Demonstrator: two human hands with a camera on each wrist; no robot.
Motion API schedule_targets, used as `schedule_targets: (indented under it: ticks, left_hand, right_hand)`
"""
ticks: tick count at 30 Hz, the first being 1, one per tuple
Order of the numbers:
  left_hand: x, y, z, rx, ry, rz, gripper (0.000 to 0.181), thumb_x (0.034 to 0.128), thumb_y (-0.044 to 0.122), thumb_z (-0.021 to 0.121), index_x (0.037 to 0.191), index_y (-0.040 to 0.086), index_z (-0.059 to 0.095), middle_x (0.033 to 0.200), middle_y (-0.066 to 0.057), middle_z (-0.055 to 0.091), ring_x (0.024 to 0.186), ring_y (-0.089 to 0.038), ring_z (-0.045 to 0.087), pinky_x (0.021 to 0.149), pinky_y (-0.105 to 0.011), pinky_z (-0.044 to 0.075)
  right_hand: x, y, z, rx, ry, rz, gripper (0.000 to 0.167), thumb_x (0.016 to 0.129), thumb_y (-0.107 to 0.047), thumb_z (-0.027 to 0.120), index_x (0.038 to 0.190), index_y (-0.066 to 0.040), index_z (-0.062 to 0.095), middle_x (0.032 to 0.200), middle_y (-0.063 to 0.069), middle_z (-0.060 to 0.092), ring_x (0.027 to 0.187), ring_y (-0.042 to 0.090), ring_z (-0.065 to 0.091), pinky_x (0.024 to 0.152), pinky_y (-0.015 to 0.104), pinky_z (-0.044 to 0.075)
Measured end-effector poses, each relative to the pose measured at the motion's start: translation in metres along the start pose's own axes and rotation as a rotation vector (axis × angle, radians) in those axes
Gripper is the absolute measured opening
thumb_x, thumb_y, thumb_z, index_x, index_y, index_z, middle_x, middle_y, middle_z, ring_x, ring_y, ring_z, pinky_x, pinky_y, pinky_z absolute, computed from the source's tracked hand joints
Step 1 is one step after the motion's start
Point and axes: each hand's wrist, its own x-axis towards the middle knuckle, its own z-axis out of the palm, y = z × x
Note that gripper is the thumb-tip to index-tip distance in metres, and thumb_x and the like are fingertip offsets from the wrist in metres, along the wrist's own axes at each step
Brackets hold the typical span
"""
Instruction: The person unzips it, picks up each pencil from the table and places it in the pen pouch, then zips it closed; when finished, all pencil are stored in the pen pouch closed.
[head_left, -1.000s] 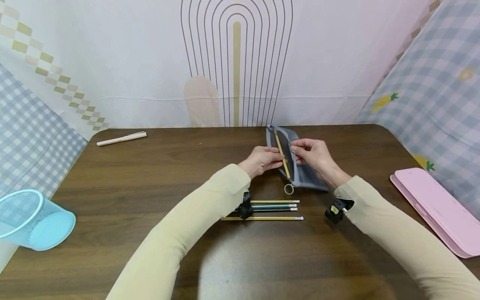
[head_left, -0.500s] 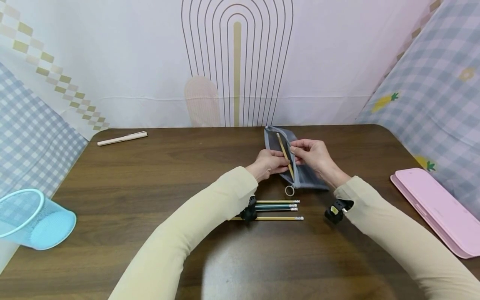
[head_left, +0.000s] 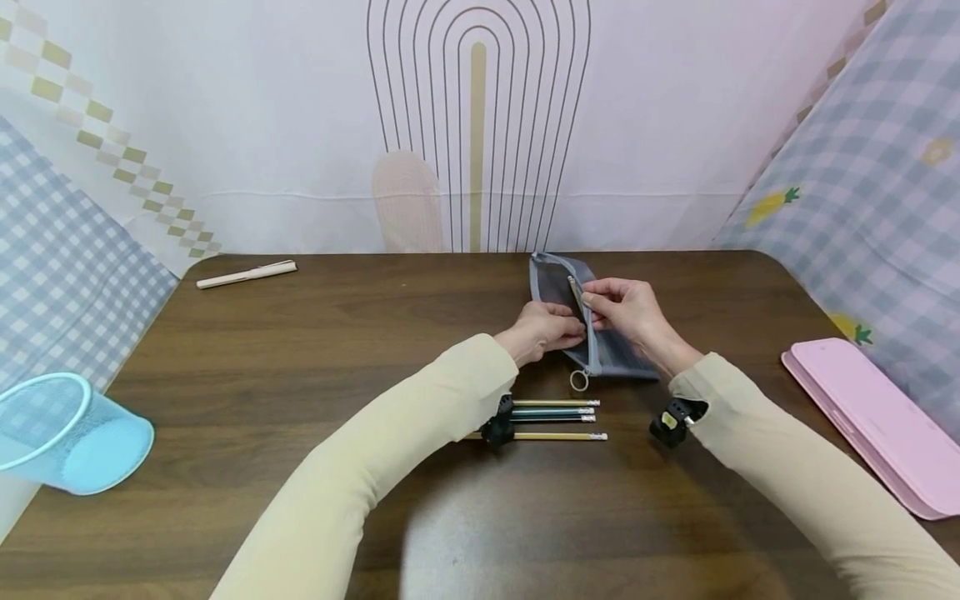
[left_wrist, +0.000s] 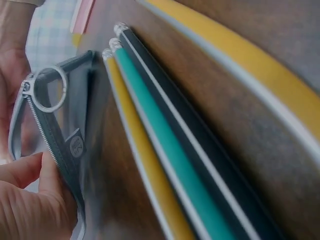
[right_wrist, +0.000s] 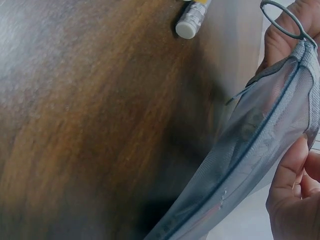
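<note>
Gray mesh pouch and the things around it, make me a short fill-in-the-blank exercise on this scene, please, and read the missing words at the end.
1. Outside the gray mesh pouch, ____ pencils lie on the wood-grain table.
2. The teal pencil lies between a yellow pencil and the ____ pencil.
3. In the head view, the pink case is at the ____ side of the picture.
4. Rather than closed, the pouch's mouth is ____.

Missing words: four; black; right; open.
</note>
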Motion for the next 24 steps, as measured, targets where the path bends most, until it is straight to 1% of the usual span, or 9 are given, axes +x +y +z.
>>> schedule_targets:
  ticks: [2, 4, 7, 9, 11, 14, 16, 18, 24]
  left_hand:
    - [-0.004, 0.003, -0.005, -0.006, -0.032, 0.006, 0.046, 0.0884, -0.010, 0.055, 0.132, -0.011, 0.043, 0.124, -0.029, 0.055, 0.115, -0.035, 0.056, 0.094, -0.034, 0.050]
    - [-0.009, 0.006, -0.014, 0.006, -0.081, 0.009, 0.045, 0.0898, -0.008, 0.055, 0.133, -0.011, 0.043, 0.126, -0.029, 0.054, 0.117, -0.035, 0.054, 0.096, -0.033, 0.048]
    - [-0.016, 0.008, -0.033, 0.089, -0.198, -0.026, 0.041, 0.0916, -0.005, 0.054, 0.132, -0.008, 0.047, 0.129, -0.028, 0.052, 0.119, -0.034, 0.053, 0.098, -0.034, 0.046]
    - [-0.021, 0.010, -0.049, 0.200, -0.295, -0.063, 0.039, 0.0925, -0.003, 0.054, 0.131, -0.006, 0.048, 0.130, -0.026, 0.052, 0.117, -0.032, 0.056, 0.099, -0.035, 0.046]
    - [-0.028, 0.010, -0.065, 0.335, -0.388, -0.096, 0.037, 0.0929, -0.001, 0.054, 0.130, -0.005, 0.050, 0.128, -0.024, 0.055, 0.110, -0.026, 0.060, 0.098, -0.035, 0.047]
    - [-0.036, 0.008, -0.084, 0.494, -0.482, -0.131, 0.035, 0.0920, -0.001, 0.056, 0.127, -0.005, 0.053, 0.120, -0.019, 0.062, 0.096, -0.017, 0.064, 0.094, -0.033, 0.050]
    - [-0.041, 0.006, -0.093, 0.564, -0.513, -0.142, 0.034, 0.0907, 0.000, 0.058, 0.124, -0.006, 0.055, 0.111, -0.014, 0.067, 0.089, -0.011, 0.064, 0.090, -0.030, 0.052]
    - [-0.044, 0.002, -0.099, 0.608, -0.532, -0.137, 0.033, 0.0892, -0.002, 0.060, 0.122, -0.007, 0.057, 0.105, -0.011, 0.069, 0.087, -0.010, 0.064, 0.086, -0.027, 0.053]
    - [-0.049, -0.005, -0.103, 0.687, -0.563, -0.070, 0.034, 0.0842, -0.008, 0.063, 0.117, -0.011, 0.058, 0.099, -0.011, 0.069, 0.085, -0.009, 0.063, 0.080, -0.022, 0.054]
  right_hand:
    - [0.000, 0.001, 0.000, -0.001, 0.007, 0.001, 0.036, 0.094, -0.007, 0.056, 0.123, 0.013, 0.051, 0.073, -0.008, 0.058, 0.058, 0.001, 0.056, 0.057, 0.016, 0.053]
    - [0.000, 0.002, -0.001, -0.004, 0.014, 0.000, 0.037, 0.094, -0.008, 0.056, 0.123, 0.013, 0.051, 0.074, -0.008, 0.058, 0.058, 0.001, 0.056, 0.056, 0.016, 0.053]
    - [0.001, 0.002, -0.003, -0.016, 0.034, 0.002, 0.036, 0.093, -0.008, 0.057, 0.123, 0.012, 0.052, 0.073, -0.008, 0.058, 0.057, 0.001, 0.055, 0.055, 0.015, 0.053]
    - [0.001, 0.003, -0.005, -0.020, 0.039, 0.005, 0.037, 0.093, -0.008, 0.057, 0.124, 0.012, 0.052, 0.072, -0.009, 0.058, 0.057, 0.001, 0.054, 0.055, 0.015, 0.052]
    - [0.001, 0.002, -0.006, -0.025, 0.044, 0.010, 0.036, 0.093, -0.008, 0.057, 0.123, 0.012, 0.052, 0.072, -0.009, 0.057, 0.057, 0.001, 0.054, 0.054, 0.015, 0.052]
    - [0.001, 0.002, -0.008, -0.009, 0.047, 0.013, 0.036, 0.093, -0.007, 0.057, 0.123, 0.013, 0.052, 0.071, -0.010, 0.057, 0.056, 0.001, 0.053, 0.054, 0.014, 0.052]
    - [0.001, 0.003, -0.009, 0.005, 0.054, 0.013, 0.035, 0.093, -0.006, 0.056, 0.123, 0.013, 0.051, 0.070, -0.010, 0.057, 0.056, 0.001, 0.053, 0.054, 0.014, 0.051]
    - [0.001, 0.003, -0.010, 0.015, 0.059, 0.012, 0.035, 0.093, -0.005, 0.056, 0.123, 0.014, 0.051, 0.070, -0.010, 0.057, 0.055, 0.000, 0.053, 0.053, 0.014, 0.051]
    - [0.001, 0.005, -0.011, 0.011, 0.058, 0.016, 0.036, 0.093, -0.006, 0.057, 0.123, 0.014, 0.050, 0.071, -0.010, 0.057, 0.056, 0.000, 0.053, 0.054, 0.013, 0.051]
